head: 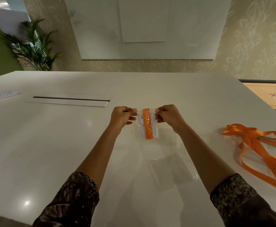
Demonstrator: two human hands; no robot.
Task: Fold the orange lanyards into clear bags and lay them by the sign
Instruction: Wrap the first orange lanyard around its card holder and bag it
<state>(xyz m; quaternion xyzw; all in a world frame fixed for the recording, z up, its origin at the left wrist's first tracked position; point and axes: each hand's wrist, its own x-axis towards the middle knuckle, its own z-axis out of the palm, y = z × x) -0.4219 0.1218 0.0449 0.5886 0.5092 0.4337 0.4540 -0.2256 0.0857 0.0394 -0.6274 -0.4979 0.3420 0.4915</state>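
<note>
A small clear bag [155,126] hangs above the middle of the white table [52,145], with a folded orange lanyard [148,123] upright inside it. My left hand [122,117] pinches the bag's top left corner. My right hand [168,116] pinches the top right corner. Loose orange lanyards [262,148] with metal clips lie in a tangle at the table's right edge. Empty clear bags [171,171] lie flat on the table below the held one. A white "CHECK-IN" sign [1,95] lies flat at the far left of the table.
A long cable hatch [68,100] with a dark slot is set into the tabletop between the sign and my hands. A potted palm [32,48] stands beyond the far left corner. A carrom board [268,95] sits to the right of the table.
</note>
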